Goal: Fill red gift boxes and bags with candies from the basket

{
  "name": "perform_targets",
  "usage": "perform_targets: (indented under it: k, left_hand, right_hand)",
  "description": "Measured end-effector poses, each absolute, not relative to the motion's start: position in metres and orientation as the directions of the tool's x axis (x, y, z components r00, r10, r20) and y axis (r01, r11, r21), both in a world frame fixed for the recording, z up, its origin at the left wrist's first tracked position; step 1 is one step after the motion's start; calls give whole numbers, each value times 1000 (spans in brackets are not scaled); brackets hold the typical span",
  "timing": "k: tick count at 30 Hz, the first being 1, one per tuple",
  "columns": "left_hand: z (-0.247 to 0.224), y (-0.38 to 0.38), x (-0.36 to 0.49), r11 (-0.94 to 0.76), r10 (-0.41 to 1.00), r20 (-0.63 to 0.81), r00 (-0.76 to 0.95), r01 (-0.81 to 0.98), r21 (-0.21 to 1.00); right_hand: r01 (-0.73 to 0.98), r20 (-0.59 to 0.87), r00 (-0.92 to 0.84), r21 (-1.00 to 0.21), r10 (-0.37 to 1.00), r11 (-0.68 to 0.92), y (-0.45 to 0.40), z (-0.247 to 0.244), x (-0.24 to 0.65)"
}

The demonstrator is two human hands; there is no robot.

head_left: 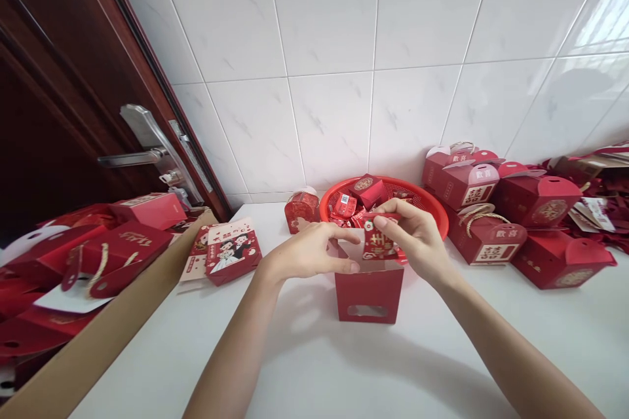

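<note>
A red gift box stands upright on the white table, its top open and an oval cut-out low on its near side. My left hand is at the box's upper left edge, thumb at the near rim and fingers curved over the far side, gripping it. Above the opening, my right hand pinches a small red packet with gold and white characters between thumb and fingers. Just behind the box, a red plastic basket holds several wrapped sweets and a small dark red box.
Several finished-looking red boxes are piled at the right. On the left, a cardboard carton is full of red boxes, beside a box with a cartoon couple. A small red box stands by the tiled wall. A door handle is at upper left.
</note>
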State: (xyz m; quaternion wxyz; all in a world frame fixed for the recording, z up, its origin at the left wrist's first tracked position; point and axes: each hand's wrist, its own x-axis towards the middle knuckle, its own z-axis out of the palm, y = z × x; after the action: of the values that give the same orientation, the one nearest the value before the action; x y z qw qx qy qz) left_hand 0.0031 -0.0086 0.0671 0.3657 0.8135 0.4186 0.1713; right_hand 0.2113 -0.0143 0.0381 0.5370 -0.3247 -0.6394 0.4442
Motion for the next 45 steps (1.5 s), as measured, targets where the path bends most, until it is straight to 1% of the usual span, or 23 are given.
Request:
perform_targets:
  k: [3,6,7,9,11,17,20,22,25,26,28,30,32,36,41,45]
  left_hand:
    - [67,-8,3,-414,791,-16,611,555,722]
    - [66,-7,2,-407,795,-14,607,550,729]
    - [65,-7,1,-406,791,-12,612,539,738]
    - [64,-7,1,-404,777,-14,629,516,756]
    - [64,-6,0,-404,770,-22,638,514,757]
    - [63,-2,-3,-380,796,-29,604,538,752]
    - [62,1,-5,-417,772,-6,635,515,749]
    - [60,3,-3,-451,775,13,632,538,712]
    - [54,8,2,-495,812,114,573,572,654]
    - [53,9,3,-504,820,160,550,560,658]
    - [50,12,6,-514,826,248,506,494,702]
    - [48,13,7,-517,833,333,441,409,751]
    - [48,15,6,-524,841,407,357,345,779]
    - [49,17,6,-530,846,474,244,298,794]
    - [44,20,12,-624,780,590,209,206,754]
    - [41,21,17,-667,745,638,194,199,718]
  right_hand:
    - [64,428,-298,-883,853,465,-14,40,209]
    - [203,476,-413,-783,776,588,-13,42,213]
    - [236,457,-482,-754,748,613,-13,43,215]
    - [265,373,-610,-735,699,624,-14,47,220]
    - [283,319,-652,-739,688,611,-16,50,224]
    - [384,409,-556,-646,724,660,-16,57,239]
    - [420,453,-490,-626,745,657,-13,58,246]
    - [451,483,-439,-611,758,650,-11,59,251]
    - [523,466,-389,-599,795,607,-6,59,257]
    - [546,440,-383,-601,812,584,-5,58,259]
    - [573,379,-387,-616,841,541,-1,57,261]
    - [553,336,-409,-648,848,524,2,56,262]
    - [481,318,-443,-704,838,522,3,55,260]
    - [338,294,-475,-809,829,481,4,54,256]
    - [254,317,-419,-859,851,445,3,54,253]
    - [223,328,-378,-875,866,429,1,57,252]
